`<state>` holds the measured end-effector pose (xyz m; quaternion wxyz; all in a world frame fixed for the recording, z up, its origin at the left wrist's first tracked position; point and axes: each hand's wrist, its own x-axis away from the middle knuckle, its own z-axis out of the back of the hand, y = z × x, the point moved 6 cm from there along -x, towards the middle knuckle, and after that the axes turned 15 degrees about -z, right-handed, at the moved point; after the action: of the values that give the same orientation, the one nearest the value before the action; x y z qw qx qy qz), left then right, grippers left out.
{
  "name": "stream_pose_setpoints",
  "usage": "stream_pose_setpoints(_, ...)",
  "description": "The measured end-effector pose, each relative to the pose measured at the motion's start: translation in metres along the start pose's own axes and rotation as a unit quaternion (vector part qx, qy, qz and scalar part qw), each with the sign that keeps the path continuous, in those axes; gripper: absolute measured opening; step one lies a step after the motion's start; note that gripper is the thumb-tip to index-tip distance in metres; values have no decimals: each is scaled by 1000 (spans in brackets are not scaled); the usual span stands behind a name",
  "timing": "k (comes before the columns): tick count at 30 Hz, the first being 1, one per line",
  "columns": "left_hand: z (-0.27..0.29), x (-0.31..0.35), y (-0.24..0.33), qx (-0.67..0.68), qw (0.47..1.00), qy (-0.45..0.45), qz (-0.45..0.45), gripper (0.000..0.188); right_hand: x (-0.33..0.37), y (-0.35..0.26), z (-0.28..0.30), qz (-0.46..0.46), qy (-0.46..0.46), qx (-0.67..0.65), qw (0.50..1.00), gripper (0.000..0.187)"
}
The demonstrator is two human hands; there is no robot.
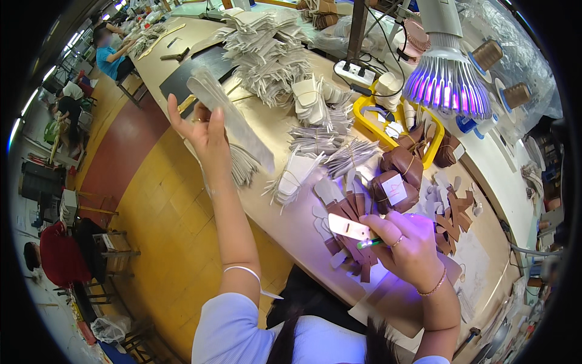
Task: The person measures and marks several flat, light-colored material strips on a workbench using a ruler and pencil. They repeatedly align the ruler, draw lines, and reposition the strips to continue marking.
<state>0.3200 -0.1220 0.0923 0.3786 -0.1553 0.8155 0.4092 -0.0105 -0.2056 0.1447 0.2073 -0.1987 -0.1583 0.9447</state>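
Here we are, reading the clock around the middle of the worker's view. At ten o'clock the left hand (209, 142) is up, fingers spread, thumb against the edge of a long pale strip (239, 124); I can't tell whether it truly grips it. Over at four, the right hand (409, 246) is closed, pinching a small white tab (345, 227) with a slot facing up, and a green pen (369, 242) tucked beneath, probably so both stay handy at once. The lamp (448, 79) hangs at two, presumably placed to light that hand: purple glow across the knuckles! Below it, the yellow basket (436, 144) seems to keep small pieces corralled. Brown bundles (404, 165) at three are banded, likely against scattering. Brown strips (356, 246) fan out right under the tab, within easy reach, while tall pale stacks (264, 60) tower at twelve.
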Motion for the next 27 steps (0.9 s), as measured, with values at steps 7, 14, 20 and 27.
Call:
stream_pose_setpoints(7,-57,103,78,142,942,-278,126,54,6,11,8,-51,82,-216,972,39)
stream_pose_setpoints(14,-114,125,121,207,893,-309,253,58,7,24,21,-128,117,-255,951,23)
stream_pose_setpoints(20,-106,122,126,153,906,-316,237,58,6,22,18,-91,144,-233,958,29)
stream_pose_setpoints(27,-36,42,41,-244,928,-154,235,47,20,38,18,-189,178,-335,906,14)
